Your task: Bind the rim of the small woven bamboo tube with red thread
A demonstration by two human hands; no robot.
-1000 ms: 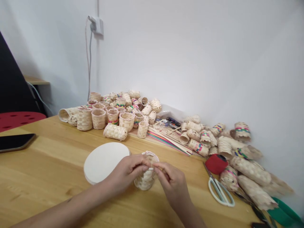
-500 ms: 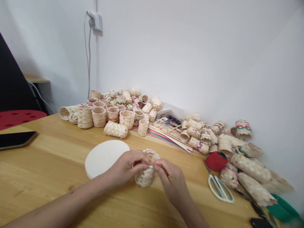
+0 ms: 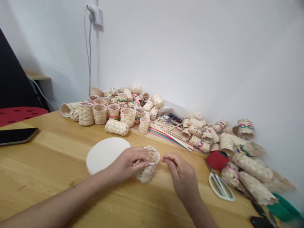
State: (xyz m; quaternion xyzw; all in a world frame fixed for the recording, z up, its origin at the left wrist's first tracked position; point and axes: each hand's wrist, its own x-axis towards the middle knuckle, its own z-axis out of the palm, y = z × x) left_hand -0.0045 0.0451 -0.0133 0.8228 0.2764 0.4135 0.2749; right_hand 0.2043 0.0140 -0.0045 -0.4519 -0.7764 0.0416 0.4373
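Note:
A small woven basket (image 3: 146,174) stands upright on the table, its rim wrapped with pinkish stitching. My left hand (image 3: 131,161) is closed on the near left part of that rim, thumb outside and fingers over the opening. Just right of the basket, apart from it, my right hand (image 3: 179,169) is closed in a pinch. What it pinches is too fine to make out; a faint thin line seems to run from the basket toward it. Behind my left hand lies a white round disc (image 3: 106,154).
Several woven baskets (image 3: 99,114) stand at the back left, with more piled at right. Coloured strips (image 3: 169,138) lie between them. Scissors (image 3: 220,186) with white handles and a red spool (image 3: 216,160) are at right. A phone (image 3: 17,136) lies far left.
My right hand has pulled away from the basket's rim to the right, still pinched. My left hand keeps its hold on the rim. The view has shifted slightly.

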